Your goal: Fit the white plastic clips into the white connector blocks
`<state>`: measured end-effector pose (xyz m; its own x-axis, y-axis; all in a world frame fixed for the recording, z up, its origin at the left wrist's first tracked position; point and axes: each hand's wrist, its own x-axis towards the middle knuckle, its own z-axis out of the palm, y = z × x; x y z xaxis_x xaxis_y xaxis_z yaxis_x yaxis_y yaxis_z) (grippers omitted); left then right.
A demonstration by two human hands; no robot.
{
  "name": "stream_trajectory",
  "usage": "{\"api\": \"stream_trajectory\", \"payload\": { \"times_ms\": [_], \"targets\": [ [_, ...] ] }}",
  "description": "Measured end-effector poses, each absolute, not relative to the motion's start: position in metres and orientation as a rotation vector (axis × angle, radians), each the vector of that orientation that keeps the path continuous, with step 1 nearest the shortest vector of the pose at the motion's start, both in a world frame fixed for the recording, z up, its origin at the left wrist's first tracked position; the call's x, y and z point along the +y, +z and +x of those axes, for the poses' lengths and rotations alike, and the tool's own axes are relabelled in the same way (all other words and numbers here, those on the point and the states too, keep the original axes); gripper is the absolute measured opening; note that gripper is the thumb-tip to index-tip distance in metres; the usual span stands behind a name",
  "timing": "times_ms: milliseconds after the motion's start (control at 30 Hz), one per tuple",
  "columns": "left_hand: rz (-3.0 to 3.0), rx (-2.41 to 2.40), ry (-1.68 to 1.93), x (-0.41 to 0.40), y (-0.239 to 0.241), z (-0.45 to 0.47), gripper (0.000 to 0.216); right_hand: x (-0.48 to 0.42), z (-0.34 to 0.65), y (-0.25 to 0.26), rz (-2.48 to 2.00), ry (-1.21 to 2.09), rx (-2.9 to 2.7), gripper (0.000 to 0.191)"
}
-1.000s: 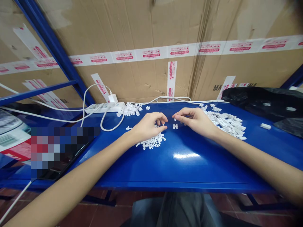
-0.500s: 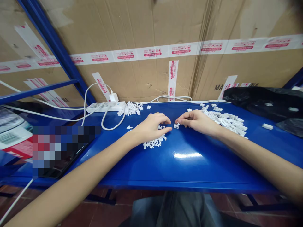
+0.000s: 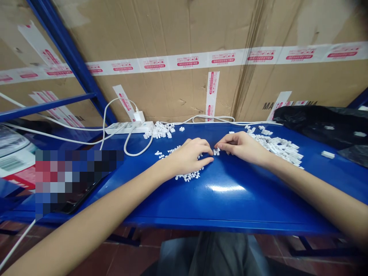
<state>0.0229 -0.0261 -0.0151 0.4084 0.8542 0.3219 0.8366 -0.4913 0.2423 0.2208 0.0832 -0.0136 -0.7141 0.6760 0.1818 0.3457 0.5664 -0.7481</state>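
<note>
Between my two hands a small white plastic block with dark openings (image 3: pixel 216 152) sits on the blue tabletop (image 3: pixel 230 207). My right hand (image 3: pixel 243 147) pinches a tiny white plastic piece at the top of this block. From the other side my left hand (image 3: pixel 191 155) comes close, thumb and fingers apart, with nothing visible held. Partly hidden under my left hand lies a pile of tiny white pieces (image 3: pixel 189 176). Behind my right wrist spreads a heap of larger white plastic blocks (image 3: pixel 283 149).
A power strip (image 3: pixel 122 128) with white cables stands at the back left, beside another white pile (image 3: pixel 161 130). A dark tablet-like device (image 3: pixel 77 201), partly pixelated, lies at left. Black plastic bags (image 3: pixel 313 119) and a lone white block (image 3: pixel 328 154) are at right. Cardboard (image 3: pixel 161 92) rises behind.
My left hand has moved slightly right, its fingertips nearer the small block. My right hand keeps its pinch there. The whole view has shifted a little.
</note>
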Motion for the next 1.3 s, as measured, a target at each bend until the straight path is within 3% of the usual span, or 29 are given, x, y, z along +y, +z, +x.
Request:
{"api": "stream_trajectory", "payload": {
  "times_ms": [333,733,1300],
  "targets": [
    [2.629,1.451,0.677,-0.0267,-0.0181,0.0217,0.024,0.0790,0.2244,-0.0046,-0.827,1.143,-2.305,0.021],
    [2.630,1.451,0.653,-0.0268,-0.0181,0.0200,0.028,0.0840,0.2258,-0.0077,-0.744,1.075,-2.427,0.026],
    [2.613,1.455,0.648,-0.0274,-0.0176,0.0200,0.029,0.0850,0.2226,-0.0122,-0.813,1.114,-2.348,0.016]
  ]
}}
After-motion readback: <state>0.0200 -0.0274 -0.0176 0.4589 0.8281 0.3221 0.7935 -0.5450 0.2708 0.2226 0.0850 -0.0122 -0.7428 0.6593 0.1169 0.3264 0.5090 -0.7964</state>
